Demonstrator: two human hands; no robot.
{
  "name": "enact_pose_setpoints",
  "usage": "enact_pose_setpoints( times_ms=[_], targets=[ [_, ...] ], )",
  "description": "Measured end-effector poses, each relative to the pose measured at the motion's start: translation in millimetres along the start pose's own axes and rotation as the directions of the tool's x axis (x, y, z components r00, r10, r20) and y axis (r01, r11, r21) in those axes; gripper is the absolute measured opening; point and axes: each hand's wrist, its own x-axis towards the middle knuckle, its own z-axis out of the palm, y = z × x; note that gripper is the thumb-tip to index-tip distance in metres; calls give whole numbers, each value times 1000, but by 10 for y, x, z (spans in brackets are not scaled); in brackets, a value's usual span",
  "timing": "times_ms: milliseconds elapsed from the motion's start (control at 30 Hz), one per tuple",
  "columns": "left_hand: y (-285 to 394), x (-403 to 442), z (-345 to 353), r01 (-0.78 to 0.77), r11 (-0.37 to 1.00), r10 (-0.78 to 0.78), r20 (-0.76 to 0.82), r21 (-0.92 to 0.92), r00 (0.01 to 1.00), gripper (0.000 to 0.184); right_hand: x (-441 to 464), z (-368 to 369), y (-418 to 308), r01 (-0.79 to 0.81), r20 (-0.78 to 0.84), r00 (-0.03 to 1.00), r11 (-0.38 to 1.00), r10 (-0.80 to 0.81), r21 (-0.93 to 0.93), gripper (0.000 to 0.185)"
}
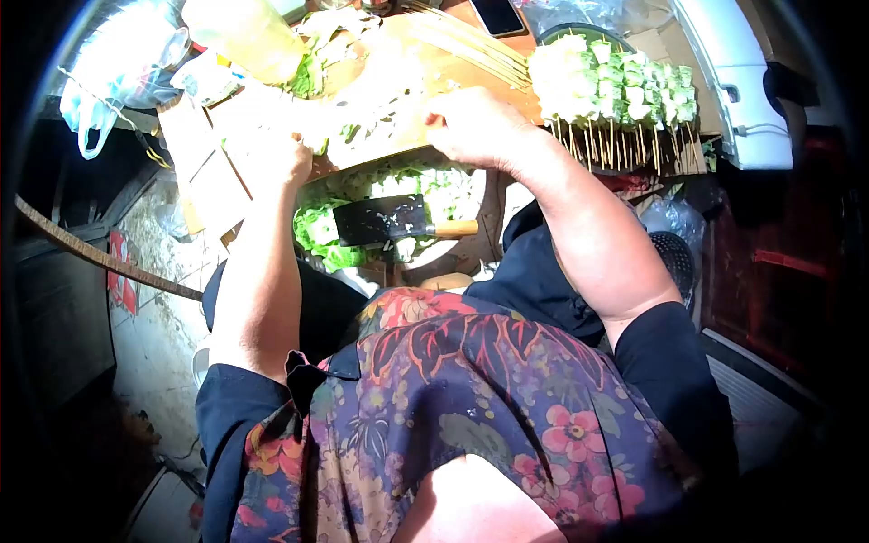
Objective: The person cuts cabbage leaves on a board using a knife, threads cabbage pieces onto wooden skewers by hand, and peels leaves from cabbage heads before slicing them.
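Note:
My left hand (279,156) is closed at the left end of a cutting board's near edge, though glare washes out its fingers. At the right part of that edge my right hand (475,128) is curled round, its thumb side toward the middle. Scraps of chopped greens (376,116) lie on the wooden cutting board (507,100). Just below it, nearer my lap, a basin holds chopped leafy greens (317,223). A cleaver (380,220) with a dark blade and wooden handle rests flat on those greens, touched by neither hand.
Bare wooden skewers (471,41) and a phone (498,16) lie at the back. To the right, skewered vegetables (625,86) are stacked with sticks toward me. Plastic bags (127,68) sit at the back left; a white appliance-like panel (738,81) stands far right.

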Motion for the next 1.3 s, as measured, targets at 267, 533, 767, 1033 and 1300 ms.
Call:
enact_pose_setpoints(
  times_ms=[267,533,767,1033,1300],
  targets=[
    [139,60,-30,11,997,-7,50,-71,999,18,271,-199,220,-134,3,991,980,136,-148,26],
    [40,115,84,-5,998,5,2,-70,1000,20,739,96,1110,-427,-113,904,891,413,-154,21],
    [-13,62,-49,75,969,-44,136,-235,990,27,895,378,1249,-549,-295,822,815,487,-186,34],
    [219,94,-140,-151,922,129,-86,-356,988,33,974,286,1014,-574,-72,810,761,582,-303,31],
    [334,120,-16,-267,963,268,35,-42,963,26,910,399,1005,-522,-146,851,785,504,-333,28]
  ],
)
